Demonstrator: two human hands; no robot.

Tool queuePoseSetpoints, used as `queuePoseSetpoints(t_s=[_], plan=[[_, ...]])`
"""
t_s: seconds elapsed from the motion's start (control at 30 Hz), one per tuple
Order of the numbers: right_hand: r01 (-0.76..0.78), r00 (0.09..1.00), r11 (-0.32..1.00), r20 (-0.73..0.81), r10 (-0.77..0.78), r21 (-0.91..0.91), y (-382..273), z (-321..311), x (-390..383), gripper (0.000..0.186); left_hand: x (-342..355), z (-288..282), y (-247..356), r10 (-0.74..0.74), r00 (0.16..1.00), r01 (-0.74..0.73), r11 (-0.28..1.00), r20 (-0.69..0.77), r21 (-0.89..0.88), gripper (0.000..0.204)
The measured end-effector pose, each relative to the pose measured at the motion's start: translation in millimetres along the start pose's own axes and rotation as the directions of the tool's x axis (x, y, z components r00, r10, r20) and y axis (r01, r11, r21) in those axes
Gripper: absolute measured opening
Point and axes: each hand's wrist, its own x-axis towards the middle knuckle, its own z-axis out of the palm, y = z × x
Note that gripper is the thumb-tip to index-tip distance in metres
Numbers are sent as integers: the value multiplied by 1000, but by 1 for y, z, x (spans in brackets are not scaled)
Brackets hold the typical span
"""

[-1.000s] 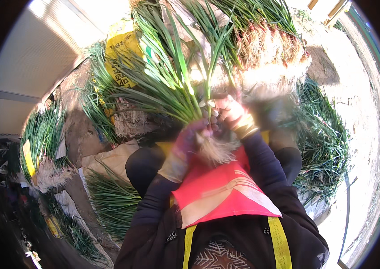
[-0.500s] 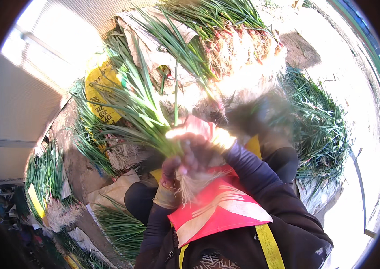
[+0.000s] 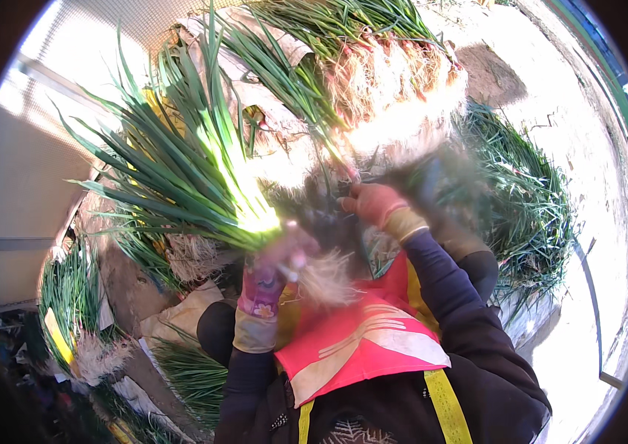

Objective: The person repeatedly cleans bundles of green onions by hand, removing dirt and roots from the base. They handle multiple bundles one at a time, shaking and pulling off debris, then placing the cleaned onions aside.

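Note:
My left hand (image 3: pixel 280 259), in a purple flowered glove, is closed round a fanned bunch of long green onions (image 3: pixel 203 177), their white roots (image 3: pixel 325 277) hanging beside it over a red apron (image 3: pixel 365 348). My right hand (image 3: pixel 374 205), in a pink glove, is higher and to the right, apart from the bunch. Its fingers are curled just below the root end of a single stalk (image 3: pixel 346 166) at the front of the upper pile; what they grip, if anything, I cannot make out.
Piles of rooted green onions (image 3: pixel 391 78) lie ahead, on sacking (image 3: pixel 280 111). More bundles lie at the left (image 3: pixel 73 288) and lower left (image 3: pixel 188 377), a leafy heap (image 3: pixel 521 200) at the right. A pale mesh sheet (image 3: pixel 25 185) stands at the left. The middle right is blurred.
My right hand has left the bunch and moved up and right toward the pile. The bunch in my left hand has tilted further left. The view has also shifted.

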Motion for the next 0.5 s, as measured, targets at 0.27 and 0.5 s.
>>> queuePoseSetpoints(t_s=[0.27, 0.5], plan=[[22, 992, 996, -119, -32, -82, -9, -11, 49, 35, 19, 34, 12, -112, 940, 62, 985, -321, -164, 21], [309, 948, 622, -181, -262, 720, -12, -19, 10, 30, 17, 31, 10, -86, 949, 98, 995, -304, 25, 25]])
